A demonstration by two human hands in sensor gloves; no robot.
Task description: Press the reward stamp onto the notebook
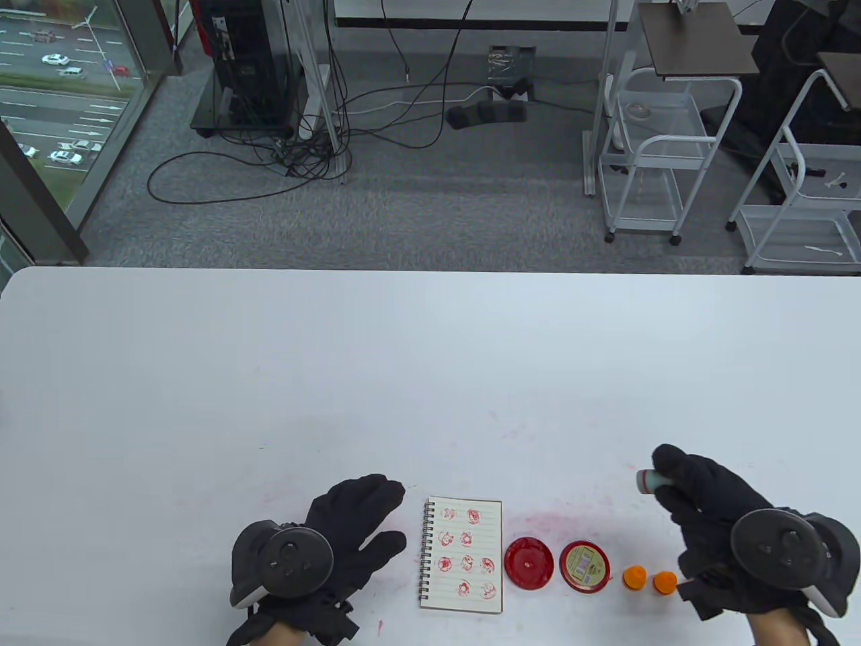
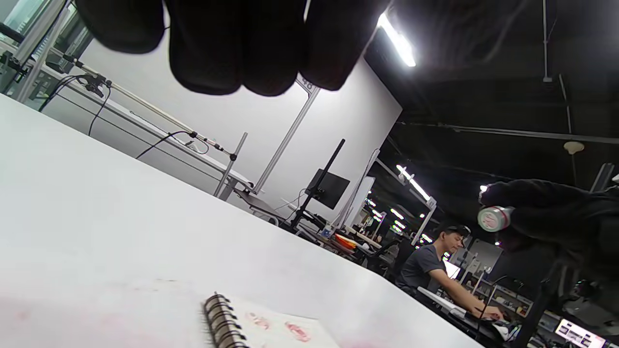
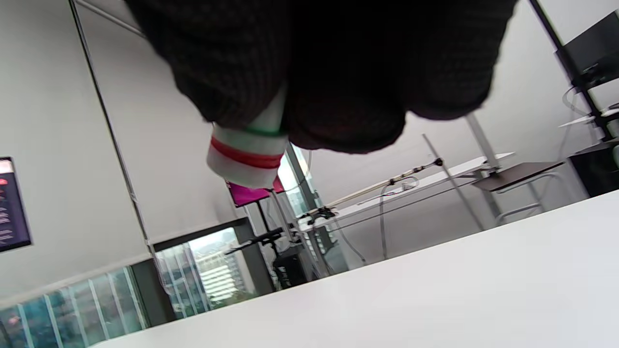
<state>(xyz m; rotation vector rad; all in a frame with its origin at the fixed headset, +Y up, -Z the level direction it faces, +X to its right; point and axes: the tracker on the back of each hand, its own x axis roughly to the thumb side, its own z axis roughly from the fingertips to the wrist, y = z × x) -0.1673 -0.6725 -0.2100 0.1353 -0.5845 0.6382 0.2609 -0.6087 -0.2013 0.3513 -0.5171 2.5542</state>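
Note:
A small spiral notebook (image 1: 463,556) lies open near the table's front edge, its lined page bearing several red stamp prints; it also shows in the left wrist view (image 2: 271,331). My left hand (image 1: 350,535) rests flat on the table just left of the notebook, fingers spread, holding nothing. My right hand (image 1: 699,498) is raised at the right and grips a small white stamp (image 1: 647,480) with red and green bands (image 3: 247,154). The stamp sticks out leftward from the fingers, well right of the notebook. Its face shows in the left wrist view (image 2: 491,218).
A red ink pad (image 1: 529,564) and its lid (image 1: 584,567) lie right of the notebook. Two orange caps (image 1: 634,577) (image 1: 665,582) stand beside them, under my right hand. Red ink smears mark the table (image 1: 558,521). Carts and cables are beyond the far edge.

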